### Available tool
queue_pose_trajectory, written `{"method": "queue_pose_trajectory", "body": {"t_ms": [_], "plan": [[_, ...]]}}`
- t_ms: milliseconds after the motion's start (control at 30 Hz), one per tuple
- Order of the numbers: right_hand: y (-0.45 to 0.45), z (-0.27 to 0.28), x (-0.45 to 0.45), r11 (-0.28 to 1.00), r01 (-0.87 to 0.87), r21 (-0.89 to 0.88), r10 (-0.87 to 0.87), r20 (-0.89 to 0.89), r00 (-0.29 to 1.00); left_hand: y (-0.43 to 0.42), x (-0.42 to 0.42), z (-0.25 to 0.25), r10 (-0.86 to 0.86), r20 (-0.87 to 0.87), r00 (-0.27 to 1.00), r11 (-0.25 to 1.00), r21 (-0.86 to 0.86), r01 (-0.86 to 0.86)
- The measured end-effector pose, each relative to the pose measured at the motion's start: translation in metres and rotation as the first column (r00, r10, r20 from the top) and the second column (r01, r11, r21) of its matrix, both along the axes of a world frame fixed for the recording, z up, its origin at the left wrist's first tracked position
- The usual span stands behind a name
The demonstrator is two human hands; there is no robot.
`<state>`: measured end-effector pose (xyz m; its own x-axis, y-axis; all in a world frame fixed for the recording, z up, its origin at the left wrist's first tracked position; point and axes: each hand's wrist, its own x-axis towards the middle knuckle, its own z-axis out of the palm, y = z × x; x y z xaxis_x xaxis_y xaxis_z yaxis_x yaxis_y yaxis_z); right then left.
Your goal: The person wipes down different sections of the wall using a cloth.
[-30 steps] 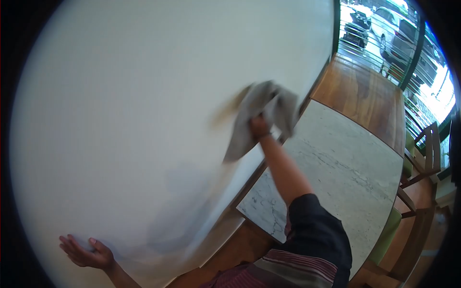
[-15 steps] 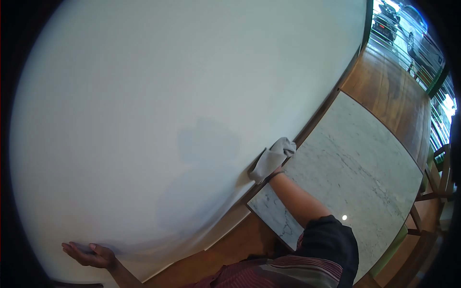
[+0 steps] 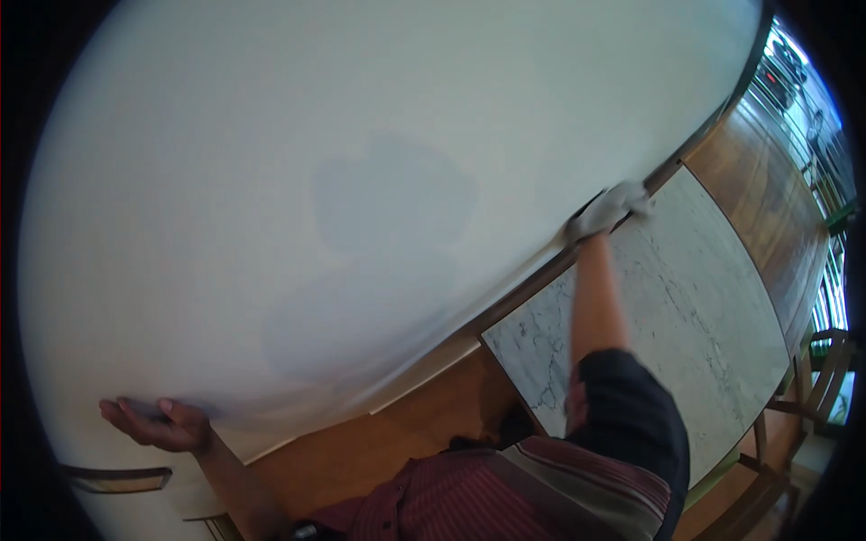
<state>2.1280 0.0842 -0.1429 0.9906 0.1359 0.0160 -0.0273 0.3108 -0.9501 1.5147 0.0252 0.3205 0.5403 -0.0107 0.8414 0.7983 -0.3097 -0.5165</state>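
Note:
A grey cloth (image 3: 613, 207) lies against the dark wooden strip (image 3: 532, 287) where the white wall meets the marble tabletop (image 3: 695, 288). My right hand (image 3: 593, 238) is closed on this cloth, its fingers mostly covered by the fabric and slightly blurred. The right arm stretches over the near part of the marble. Off to the far left, my left hand (image 3: 167, 427) is held close to the wall, palm turned up and fingers extended, with nothing in it.
The white wall (image 3: 505, 99) fills the left and upper view and carries my shadow. Beyond the marble stands a wooden table (image 3: 767, 180). Wooden chairs (image 3: 825, 370) line the right side, near a window with vehicles outside. A dark-framed object (image 3: 117, 480) sits at lower left.
My right hand has slid the cloth farther along the wooden strip, away from me toward the upper right. The view has shifted; my left hand stays open near the wall.

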Motion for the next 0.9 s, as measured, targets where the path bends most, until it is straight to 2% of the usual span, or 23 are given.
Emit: {"method": "queue_pose_trajectory", "body": {"t_ms": [100,167,267,333,367,433,467,500,533,567,633,700,767,800,867,900], "plan": [[-0.011,-0.005,-0.165,0.993,-0.109,0.035,0.113,-0.125,0.986,0.0,-0.001,0.002,-0.055,-0.019,0.998,0.998,0.004,0.055],[-0.027,0.001,-0.284,0.962,-0.25,0.111,0.271,-0.26,0.927,-0.001,-0.001,0.0,-0.05,-0.017,0.999,0.999,0.005,0.05],[-0.057,0.015,-0.415,0.817,-0.429,0.386,0.575,-0.477,0.665,0.002,-0.007,0.001,-0.072,-0.005,0.997,0.997,0.018,0.072],[-0.065,0.018,-0.439,0.705,-0.408,0.581,0.706,-0.514,0.488,-0.003,-0.003,0.002,-0.034,-0.035,0.999,0.999,0.018,0.035],[-0.061,0.016,-0.429,0.669,-0.356,0.652,0.732,-0.495,0.469,-0.004,-0.005,0.002,-0.044,-0.03,0.999,0.999,0.01,0.045],[-0.049,0.021,-0.37,0.639,-0.212,0.739,0.72,-0.479,0.503,-0.005,-0.008,0.002,-0.048,-0.013,0.999,0.999,-0.003,0.048],[-0.041,0.032,-0.33,0.665,-0.226,0.712,0.657,-0.414,0.63,-0.006,-0.009,0.002,-0.072,-0.005,0.997,0.997,-0.024,0.071],[-0.036,0.046,-0.283,0.73,-0.18,0.659,0.59,-0.474,0.654,-0.006,-0.01,0.001,-0.049,0.003,0.999,0.998,-0.025,0.049],[-0.032,0.035,-0.243,0.699,-0.133,0.703,0.559,-0.42,0.715,-0.005,-0.011,0.001,-0.083,0.016,0.996,0.996,-0.04,0.084],[-0.026,0.026,-0.205,0.739,-0.144,0.658,0.505,-0.398,0.766,-0.005,-0.012,0.001,-0.12,0.028,0.992,0.991,-0.059,0.122],[-0.028,0.029,-0.156,0.733,-0.255,0.631,0.558,-0.343,0.755,-0.008,-0.012,0.003,-0.106,0.023,0.994,0.991,-0.081,0.108],[-0.036,0.047,-0.177,0.745,-0.268,0.611,0.546,-0.328,0.771,-0.011,-0.012,0.004,-0.105,0.022,0.994,0.99,-0.095,0.106],[-0.041,0.054,-0.232,0.81,-0.291,0.509,0.491,-0.319,0.811,-0.016,-0.02,0.006,-0.15,0.026,0.988,0.972,-0.178,0.153],[-0.045,0.057,-0.269,0.837,-0.307,0.453,0.472,-0.315,0.823,-0.019,-0.031,0.006,-0.147,0.043,0.988,0.974,-0.167,0.153],[-0.06,0.058,-0.356,0.852,-0.371,0.37,0.496,-0.343,0.797,-0.022,-0.049,0.006,-0.399,0.093,0.912,0.836,-0.372,0.404],[-0.07,0.061,-0.4,0.839,-0.413,0.354,0.532,-0.375,0.759,-0.024,-0.065,-0.001,-0.515,0.216,0.83,0.731,-0.395,0.556]]}}
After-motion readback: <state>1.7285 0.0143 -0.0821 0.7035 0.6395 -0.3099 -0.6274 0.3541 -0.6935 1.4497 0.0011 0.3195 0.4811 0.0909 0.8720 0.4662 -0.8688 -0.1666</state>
